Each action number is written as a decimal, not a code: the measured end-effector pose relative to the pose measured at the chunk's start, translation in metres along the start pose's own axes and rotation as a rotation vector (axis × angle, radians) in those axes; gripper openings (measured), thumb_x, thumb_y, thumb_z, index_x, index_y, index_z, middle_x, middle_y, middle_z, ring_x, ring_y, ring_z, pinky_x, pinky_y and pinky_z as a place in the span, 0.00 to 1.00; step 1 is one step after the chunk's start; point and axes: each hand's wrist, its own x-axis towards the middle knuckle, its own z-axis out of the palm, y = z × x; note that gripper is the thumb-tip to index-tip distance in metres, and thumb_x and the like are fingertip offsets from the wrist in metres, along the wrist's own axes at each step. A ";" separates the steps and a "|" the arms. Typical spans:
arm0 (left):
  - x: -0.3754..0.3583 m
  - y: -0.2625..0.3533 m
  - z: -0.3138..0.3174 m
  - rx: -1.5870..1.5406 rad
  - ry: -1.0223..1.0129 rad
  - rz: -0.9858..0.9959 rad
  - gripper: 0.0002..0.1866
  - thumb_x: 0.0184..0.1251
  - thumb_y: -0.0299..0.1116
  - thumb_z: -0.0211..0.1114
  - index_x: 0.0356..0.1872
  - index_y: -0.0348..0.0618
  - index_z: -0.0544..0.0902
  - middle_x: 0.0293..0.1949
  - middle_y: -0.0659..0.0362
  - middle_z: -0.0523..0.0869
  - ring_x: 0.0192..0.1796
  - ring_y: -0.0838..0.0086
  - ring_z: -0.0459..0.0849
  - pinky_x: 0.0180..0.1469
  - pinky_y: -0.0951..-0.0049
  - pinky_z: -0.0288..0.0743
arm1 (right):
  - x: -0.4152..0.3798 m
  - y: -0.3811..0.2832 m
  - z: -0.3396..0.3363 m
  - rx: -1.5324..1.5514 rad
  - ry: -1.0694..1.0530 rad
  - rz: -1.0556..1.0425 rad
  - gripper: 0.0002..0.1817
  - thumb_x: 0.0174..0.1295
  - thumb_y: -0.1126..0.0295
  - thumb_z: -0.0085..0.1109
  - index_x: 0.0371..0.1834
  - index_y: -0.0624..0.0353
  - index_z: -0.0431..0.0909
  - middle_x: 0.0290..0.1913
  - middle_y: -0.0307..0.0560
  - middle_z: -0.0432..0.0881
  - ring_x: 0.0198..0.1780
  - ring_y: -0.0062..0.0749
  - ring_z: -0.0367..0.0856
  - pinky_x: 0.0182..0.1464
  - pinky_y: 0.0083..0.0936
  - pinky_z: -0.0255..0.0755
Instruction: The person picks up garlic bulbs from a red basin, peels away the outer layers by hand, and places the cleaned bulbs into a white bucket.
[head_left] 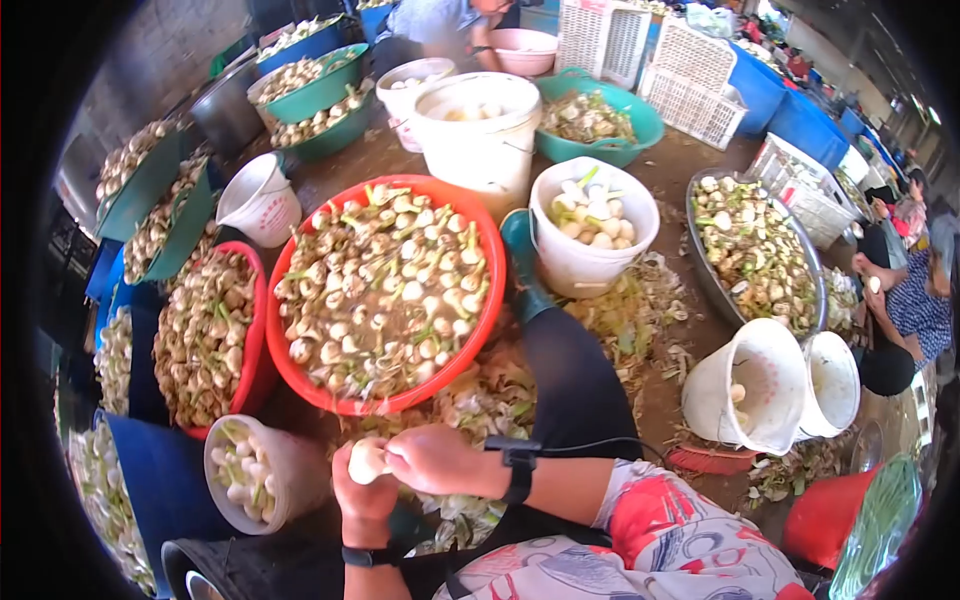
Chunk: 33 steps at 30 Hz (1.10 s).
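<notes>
A pale, round peeled bulb [368, 461], garlic or onion by its look, is gripped by my left hand [358, 500] low in the head view. My right hand [438, 462] is closed, its thumb and fingertips pressed to the bulb's right side. Whether a small tool is between those fingers I cannot make out. Just beyond my hands stands a red tub [497, 290] of water, with many bulbs and green stems in it. Close to my left hand, a tilted white bucket [305, 470] holds white bulbs with green stalks.
My outstretched leg [575, 380] lies beside a white bucket of bulbs [590, 268]. Peelings [630, 340] litter the floor. To the right are a metal basin [697, 230] of bulbs and two tipped white buckets [720, 385]. Green basins [645, 118] and co-workers [425, 25] are behind.
</notes>
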 end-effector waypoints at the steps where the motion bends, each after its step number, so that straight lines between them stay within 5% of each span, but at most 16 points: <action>1: -0.003 -0.002 0.001 0.094 -0.032 0.084 0.20 0.60 0.43 0.43 0.35 0.36 0.76 0.34 0.54 0.79 0.40 0.66 0.76 0.49 0.68 0.66 | 0.000 -0.003 0.002 -0.005 -0.006 0.094 0.08 0.50 0.67 0.50 0.22 0.59 0.73 0.21 0.50 0.75 0.25 0.48 0.75 0.28 0.38 0.68; 3: -0.009 -0.009 0.006 0.333 -0.063 0.335 0.21 0.60 0.45 0.44 0.38 0.36 0.75 0.35 0.55 0.79 0.40 0.68 0.75 0.44 0.71 0.68 | 0.002 -0.002 0.003 0.102 0.000 0.125 0.07 0.50 0.68 0.50 0.22 0.59 0.72 0.21 0.51 0.75 0.26 0.48 0.75 0.28 0.38 0.67; 6: -0.026 0.000 0.020 0.498 0.092 0.209 0.20 0.58 0.45 0.49 0.39 0.36 0.74 0.33 0.57 0.79 0.35 0.69 0.76 0.38 0.74 0.69 | 0.005 0.005 -0.002 0.045 0.057 0.032 0.05 0.49 0.70 0.51 0.20 0.58 0.70 0.20 0.50 0.73 0.25 0.48 0.74 0.28 0.39 0.66; 7: -0.028 0.014 0.029 1.134 0.110 0.131 0.20 0.52 0.43 0.57 0.38 0.35 0.73 0.29 0.56 0.79 0.30 0.68 0.76 0.34 0.73 0.70 | 0.006 0.009 -0.002 -0.060 0.136 -0.108 0.05 0.49 0.71 0.51 0.19 0.58 0.68 0.19 0.50 0.72 0.25 0.48 0.73 0.28 0.40 0.65; 8: -0.027 0.012 0.029 1.131 0.107 0.137 0.20 0.52 0.43 0.57 0.38 0.35 0.73 0.29 0.56 0.79 0.30 0.68 0.76 0.34 0.73 0.70 | 0.005 0.008 0.001 -0.065 0.137 -0.113 0.05 0.49 0.71 0.51 0.19 0.58 0.68 0.19 0.50 0.72 0.25 0.48 0.73 0.28 0.40 0.65; 10: -0.029 0.005 0.028 1.561 0.256 0.655 0.19 0.46 0.38 0.62 0.37 0.35 0.73 0.25 0.53 0.78 0.27 0.64 0.76 0.33 0.69 0.71 | -0.001 -0.001 0.009 0.014 0.217 -0.113 0.06 0.47 0.72 0.53 0.17 0.57 0.66 0.17 0.50 0.69 0.24 0.48 0.71 0.27 0.39 0.64; 12: -0.027 0.008 0.027 1.568 0.254 0.591 0.19 0.43 0.36 0.63 0.36 0.34 0.73 0.26 0.50 0.77 0.29 0.61 0.76 0.35 0.68 0.71 | -0.003 0.002 0.013 0.009 0.153 0.009 0.06 0.50 0.70 0.50 0.19 0.59 0.69 0.19 0.51 0.72 0.26 0.49 0.73 0.29 0.38 0.65; 14: -0.026 0.013 0.025 1.628 -0.058 0.659 0.21 0.42 0.35 0.63 0.38 0.34 0.72 0.28 0.48 0.77 0.30 0.59 0.76 0.35 0.67 0.71 | 0.001 0.012 0.013 0.145 -0.056 0.286 0.09 0.54 0.67 0.47 0.22 0.62 0.71 0.22 0.53 0.75 0.28 0.49 0.74 0.30 0.37 0.65; 16: -0.024 0.009 0.009 1.528 -0.098 0.724 0.22 0.42 0.30 0.60 0.43 0.34 0.70 0.35 0.51 0.76 0.36 0.70 0.75 0.40 0.72 0.70 | 0.006 0.015 0.010 0.163 -0.120 0.299 0.12 0.56 0.65 0.44 0.25 0.63 0.73 0.23 0.55 0.76 0.29 0.50 0.74 0.30 0.36 0.65; 18: -0.024 0.006 0.005 0.949 -0.043 0.332 0.27 0.41 0.28 0.61 0.48 0.35 0.66 0.40 0.54 0.75 0.41 0.69 0.74 0.46 0.73 0.68 | 0.010 0.014 0.010 0.525 -0.156 0.579 0.13 0.56 0.65 0.45 0.26 0.64 0.73 0.22 0.54 0.74 0.29 0.49 0.74 0.31 0.35 0.66; 22: -0.012 -0.008 0.011 0.362 -0.042 0.374 0.28 0.43 0.28 0.62 0.50 0.39 0.65 0.42 0.58 0.73 0.44 0.72 0.73 0.48 0.74 0.68 | 0.015 0.021 0.022 0.623 -0.147 0.473 0.12 0.57 0.66 0.45 0.29 0.65 0.72 0.23 0.53 0.74 0.29 0.48 0.74 0.32 0.33 0.67; 24: -0.012 -0.006 0.008 0.342 0.034 0.267 0.26 0.46 0.28 0.62 0.49 0.39 0.66 0.39 0.60 0.74 0.42 0.74 0.74 0.45 0.76 0.69 | 0.010 0.013 0.028 0.140 0.315 -0.093 0.09 0.56 0.69 0.44 0.24 0.64 0.69 0.20 0.54 0.71 0.26 0.51 0.71 0.30 0.37 0.65; 26: -0.007 -0.008 -0.003 0.593 0.209 0.296 0.21 0.48 0.29 0.62 0.46 0.39 0.69 0.35 0.62 0.75 0.37 0.78 0.73 0.40 0.79 0.67 | 0.010 0.012 0.027 0.195 0.243 -0.082 0.08 0.56 0.70 0.45 0.26 0.64 0.69 0.22 0.55 0.71 0.28 0.51 0.71 0.31 0.38 0.65; 28: -0.005 -0.001 0.012 0.802 0.285 0.363 0.19 0.48 0.30 0.63 0.43 0.38 0.71 0.33 0.62 0.76 0.33 0.79 0.72 0.37 0.78 0.68 | 0.012 0.018 0.027 0.242 0.162 0.175 0.07 0.57 0.71 0.46 0.29 0.65 0.69 0.25 0.56 0.72 0.28 0.48 0.73 0.30 0.33 0.65; 30: -0.005 0.005 0.009 0.965 0.171 0.335 0.24 0.48 0.32 0.63 0.48 0.36 0.69 0.38 0.61 0.76 0.38 0.80 0.75 0.41 0.80 0.68 | 0.020 0.019 0.020 0.373 0.227 0.240 0.10 0.57 0.69 0.44 0.24 0.64 0.67 0.20 0.56 0.69 0.24 0.45 0.71 0.28 0.35 0.63; 33: -0.007 0.005 0.020 0.653 -0.041 0.190 0.31 0.47 0.37 0.64 0.52 0.33 0.65 0.40 0.52 0.78 0.37 0.70 0.79 0.37 0.75 0.74 | 0.026 0.068 0.018 0.832 0.412 0.191 0.10 0.61 0.68 0.42 0.25 0.61 0.68 0.23 0.39 0.69 0.25 0.24 0.66 0.27 0.23 0.62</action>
